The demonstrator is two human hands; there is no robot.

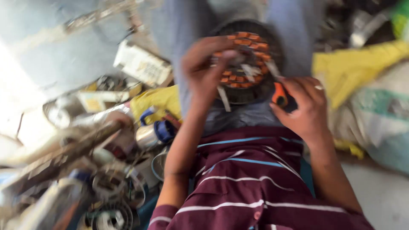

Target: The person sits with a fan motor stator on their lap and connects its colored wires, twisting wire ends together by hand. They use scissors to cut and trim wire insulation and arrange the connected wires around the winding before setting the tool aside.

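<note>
Two hands on round dark stator (pixel 249 91), orange copper coils; left hand (pixel 204 64) fingers seemingly pinching windings; right hand (pixel 304 108) gripping orange-handled tool (pixel 280 94)

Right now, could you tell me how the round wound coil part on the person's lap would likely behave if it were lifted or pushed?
The round coil part looks like dark metal ringed with orange windings, so it is probably stiff and heavy for its size. Being circular, it might roll if stood on edge. The pale strips hanging from it look floppy and could snag. The left hand steadies it; the right hand holds an orange-handled tool.

One head-worn camera looks steeply down, close over the lap; torso fills the frame's bottom, knees the top.
</note>
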